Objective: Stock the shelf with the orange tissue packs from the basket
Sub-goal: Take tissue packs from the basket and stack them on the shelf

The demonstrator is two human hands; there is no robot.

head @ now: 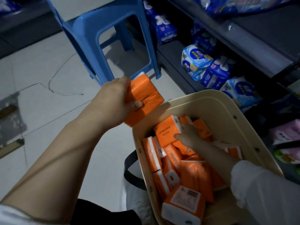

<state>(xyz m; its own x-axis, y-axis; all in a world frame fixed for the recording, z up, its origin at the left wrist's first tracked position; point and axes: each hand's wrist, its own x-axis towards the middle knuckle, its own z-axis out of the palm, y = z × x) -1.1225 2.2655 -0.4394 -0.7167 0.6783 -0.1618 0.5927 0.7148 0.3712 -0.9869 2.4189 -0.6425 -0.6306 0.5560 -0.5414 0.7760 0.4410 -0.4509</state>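
Observation:
My left hand (116,101) grips a stack of orange tissue packs (144,96) just above and left of the cream basket's rim (211,101). Inside the basket lie several more orange packs (193,172), some flat, some on edge. My right hand (189,134) is down in the basket, fingers and thumb curled round an orange pack labelled COTTON TISSUE (167,129). The dark grey shelf (253,51) runs along the right side.
A blue plastic stool (103,34) stands on the tiled floor ahead, close to the shelf. Blue and white packaged goods (211,67) fill the low shelf; pink and green packs (287,135) sit further right. A thin wire (53,85) lies on the floor at left.

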